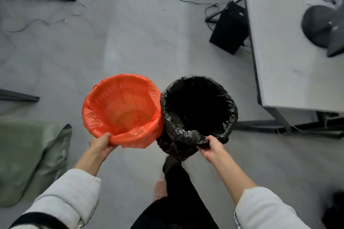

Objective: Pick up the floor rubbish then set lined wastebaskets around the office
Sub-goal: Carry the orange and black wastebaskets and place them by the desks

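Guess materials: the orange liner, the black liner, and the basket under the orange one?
Orange liner: thin translucent plastic film, glossy; the ribs show through it.
Black liner: thin opaque plastic film, shiny and crinkled, with bright creases along the rim.
Basket under the orange one: probably moulded plastic, slatted or ribbed; only its outline shows, so material uncertain.

Single head-worn view, looking steeply down from standing height onto grey floor (pixel 141 46). Wide-angle, edges bowed. Close on both forearms at bottom; desk (pixel 290 42) cropped at right, green sack (pixel 24 154) cropped at left.
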`<state>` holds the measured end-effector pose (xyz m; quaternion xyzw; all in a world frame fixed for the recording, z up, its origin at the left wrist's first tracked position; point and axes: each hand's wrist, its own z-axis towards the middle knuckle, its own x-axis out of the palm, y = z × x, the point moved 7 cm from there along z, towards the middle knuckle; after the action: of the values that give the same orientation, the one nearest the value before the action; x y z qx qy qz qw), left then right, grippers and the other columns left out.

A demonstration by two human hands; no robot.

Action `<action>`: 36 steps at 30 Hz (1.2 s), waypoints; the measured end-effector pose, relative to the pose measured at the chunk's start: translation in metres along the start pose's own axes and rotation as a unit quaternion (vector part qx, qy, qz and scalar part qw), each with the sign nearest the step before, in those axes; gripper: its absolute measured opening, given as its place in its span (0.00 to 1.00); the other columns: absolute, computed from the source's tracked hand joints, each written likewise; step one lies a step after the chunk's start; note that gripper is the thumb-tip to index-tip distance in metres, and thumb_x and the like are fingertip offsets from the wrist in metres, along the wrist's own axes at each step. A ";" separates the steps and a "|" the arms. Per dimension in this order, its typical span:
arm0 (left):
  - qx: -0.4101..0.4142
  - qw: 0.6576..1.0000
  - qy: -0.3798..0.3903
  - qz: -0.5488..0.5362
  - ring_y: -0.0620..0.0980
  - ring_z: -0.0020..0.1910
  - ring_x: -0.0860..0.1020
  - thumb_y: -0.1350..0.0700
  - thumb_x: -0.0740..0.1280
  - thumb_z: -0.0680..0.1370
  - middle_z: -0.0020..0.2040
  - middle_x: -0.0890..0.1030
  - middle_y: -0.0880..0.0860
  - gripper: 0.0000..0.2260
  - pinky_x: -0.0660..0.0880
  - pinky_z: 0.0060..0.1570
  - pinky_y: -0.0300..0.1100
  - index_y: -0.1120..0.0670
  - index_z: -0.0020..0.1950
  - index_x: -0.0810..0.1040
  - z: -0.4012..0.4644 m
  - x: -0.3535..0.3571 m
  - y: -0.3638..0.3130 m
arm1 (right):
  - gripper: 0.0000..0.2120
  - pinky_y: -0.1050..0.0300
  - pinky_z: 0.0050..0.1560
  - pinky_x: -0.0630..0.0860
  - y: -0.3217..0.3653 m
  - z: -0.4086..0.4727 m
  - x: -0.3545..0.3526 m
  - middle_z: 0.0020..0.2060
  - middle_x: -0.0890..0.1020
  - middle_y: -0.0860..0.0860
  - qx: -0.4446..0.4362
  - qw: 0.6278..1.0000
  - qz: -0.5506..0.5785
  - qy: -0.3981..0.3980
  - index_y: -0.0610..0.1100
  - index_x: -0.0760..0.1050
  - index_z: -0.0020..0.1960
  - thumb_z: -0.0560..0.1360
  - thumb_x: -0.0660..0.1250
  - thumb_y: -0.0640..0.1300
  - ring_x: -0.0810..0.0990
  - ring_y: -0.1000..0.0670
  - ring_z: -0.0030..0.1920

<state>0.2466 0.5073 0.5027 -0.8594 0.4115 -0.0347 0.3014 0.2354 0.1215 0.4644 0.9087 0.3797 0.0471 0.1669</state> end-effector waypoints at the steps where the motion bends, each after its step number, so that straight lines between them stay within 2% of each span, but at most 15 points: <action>1: -0.005 1.000 0.000 -0.007 0.64 0.63 0.74 0.71 0.56 0.74 0.67 0.72 0.66 0.22 0.73 0.58 0.61 0.64 0.69 0.65 0.014 0.008 -0.022 | 0.16 0.45 0.33 0.75 0.015 -0.003 0.032 0.59 0.76 0.36 -0.001 1.000 -0.001 0.011 0.34 0.68 0.63 0.76 0.57 0.32 0.77 0.41 0.40; 3: -0.007 1.000 -0.001 -0.023 0.64 0.62 0.74 0.71 0.56 0.74 0.66 0.72 0.65 0.23 0.73 0.58 0.60 0.64 0.69 0.65 0.035 0.027 -0.057 | 0.07 0.44 0.40 0.75 0.045 -0.003 0.082 0.54 0.75 0.36 -0.011 1.000 0.008 0.023 0.34 0.69 0.53 0.77 0.57 0.31 0.76 0.41 0.39; 5: -0.008 0.999 0.000 -0.034 0.64 0.62 0.74 0.71 0.56 0.74 0.66 0.72 0.65 0.23 0.73 0.58 0.60 0.65 0.70 0.64 0.056 0.051 -0.096 | 0.03 0.44 0.39 0.76 0.075 0.003 0.131 0.53 0.74 0.36 -0.013 1.000 0.004 0.028 0.35 0.68 0.47 0.76 0.57 0.31 0.76 0.41 0.38; 7: -0.006 0.999 -0.001 -0.039 0.64 0.62 0.74 0.71 0.56 0.74 0.66 0.72 0.65 0.23 0.73 0.57 0.60 0.64 0.70 0.64 0.080 0.079 -0.144 | 0.07 0.47 0.27 0.78 0.108 0.012 0.184 0.56 0.75 0.36 -0.011 1.000 0.009 0.028 0.36 0.69 0.52 0.75 0.57 0.31 0.76 0.41 0.39; 9: -0.004 0.999 -0.002 -0.046 0.63 0.62 0.74 0.71 0.57 0.74 0.66 0.72 0.65 0.23 0.74 0.57 0.60 0.64 0.70 0.64 0.096 0.106 -0.190 | 0.13 0.49 0.22 0.77 0.144 0.017 0.231 0.59 0.75 0.36 -0.022 0.999 0.003 0.033 0.37 0.69 0.58 0.75 0.58 0.31 0.77 0.41 0.40; 11: -0.003 0.999 0.003 -0.046 0.63 0.62 0.74 0.70 0.57 0.74 0.66 0.72 0.65 0.23 0.73 0.58 0.61 0.65 0.70 0.64 0.114 0.140 -0.246 | 0.15 0.47 0.26 0.77 0.187 0.016 0.287 0.61 0.75 0.36 -0.024 0.998 0.014 0.048 0.35 0.68 0.62 0.75 0.58 0.31 0.77 0.41 0.40; 14: 0.014 0.999 0.004 -0.048 0.63 0.62 0.74 0.71 0.57 0.74 0.66 0.72 0.65 0.23 0.74 0.57 0.61 0.65 0.69 0.65 0.126 0.181 -0.315 | 0.19 0.44 0.37 0.76 0.242 0.008 0.347 0.62 0.74 0.35 -0.040 0.998 0.008 0.039 0.35 0.66 0.67 0.76 0.57 0.32 0.77 0.40 0.46; 16: 0.018 0.998 0.010 -0.052 0.64 0.62 0.75 0.71 0.57 0.74 0.66 0.72 0.65 0.23 0.74 0.56 0.60 0.65 0.69 0.65 0.144 0.215 -0.365 | 0.17 0.44 0.32 0.78 0.285 0.010 0.392 0.63 0.74 0.35 -0.040 0.998 0.001 0.040 0.35 0.66 0.66 0.77 0.58 0.32 0.77 0.39 0.46; 18: 0.026 0.998 0.013 -0.051 0.64 0.61 0.75 0.71 0.57 0.74 0.63 0.73 0.65 0.22 0.74 0.57 0.61 0.66 0.68 0.65 0.160 0.249 -0.410 | 0.13 0.47 0.27 0.78 0.327 0.015 0.437 0.63 0.74 0.36 -0.052 0.998 -0.001 0.043 0.36 0.67 0.61 0.76 0.57 0.32 0.77 0.41 0.41; 20: 0.032 0.998 0.017 -0.051 0.64 0.61 0.75 0.71 0.57 0.73 0.61 0.74 0.65 0.22 0.75 0.56 0.60 0.66 0.68 0.65 0.178 0.285 -0.454 | 0.11 0.45 0.34 0.77 0.366 0.023 0.481 0.62 0.74 0.36 -0.061 0.997 0.001 0.044 0.37 0.67 0.58 0.76 0.57 0.32 0.76 0.42 0.39; 22: 0.022 0.998 0.027 -0.052 0.64 0.60 0.75 0.71 0.57 0.73 0.63 0.74 0.65 0.23 0.75 0.55 0.61 0.65 0.69 0.65 0.208 0.328 -0.503 | 0.13 0.45 0.39 0.77 0.408 0.036 0.536 0.62 0.74 0.36 -0.066 0.996 0.006 0.053 0.36 0.67 0.60 0.76 0.57 0.32 0.77 0.41 0.41; 26: 0.001 0.997 0.048 -0.062 0.64 0.60 0.76 0.70 0.57 0.73 0.65 0.73 0.65 0.25 0.76 0.51 0.60 0.63 0.70 0.64 0.266 0.414 -0.593 | 0.15 0.50 0.21 0.78 0.486 0.056 0.634 0.61 0.75 0.36 -0.071 0.996 0.025 0.040 0.35 0.67 0.62 0.76 0.56 0.31 0.77 0.41 0.39; 27: -0.006 0.997 0.053 -0.062 0.64 0.60 0.75 0.70 0.57 0.73 0.65 0.73 0.65 0.25 0.76 0.51 0.60 0.63 0.70 0.64 0.280 0.439 -0.617 | 0.14 0.50 0.19 0.77 0.507 0.061 0.661 0.61 0.75 0.36 -0.068 0.997 0.031 0.036 0.35 0.67 0.61 0.76 0.56 0.31 0.77 0.41 0.39; 33: 0.016 0.995 0.069 -0.071 0.63 0.58 0.74 0.72 0.56 0.72 0.60 0.72 0.63 0.25 0.74 0.55 0.61 0.63 0.69 0.65 0.312 0.575 -0.757 | 0.14 0.44 0.32 0.76 0.637 0.069 0.785 0.63 0.73 0.35 -0.080 0.994 0.057 0.039 0.36 0.67 0.61 0.77 0.57 0.32 0.76 0.39 0.45; 36: 0.018 0.996 0.082 -0.044 0.63 0.59 0.74 0.71 0.57 0.72 0.66 0.71 0.64 0.25 0.74 0.55 0.61 0.62 0.70 0.64 0.336 0.640 -0.824 | 0.10 0.45 0.35 0.76 0.702 0.080 0.841 0.62 0.74 0.36 -0.091 0.993 0.063 0.035 0.36 0.67 0.58 0.77 0.57 0.32 0.77 0.40 0.46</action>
<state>1.3374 0.6015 0.5583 -0.8655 0.3959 -0.1253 0.2802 1.3202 0.2332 0.5922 0.9097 0.3216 0.1236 0.2317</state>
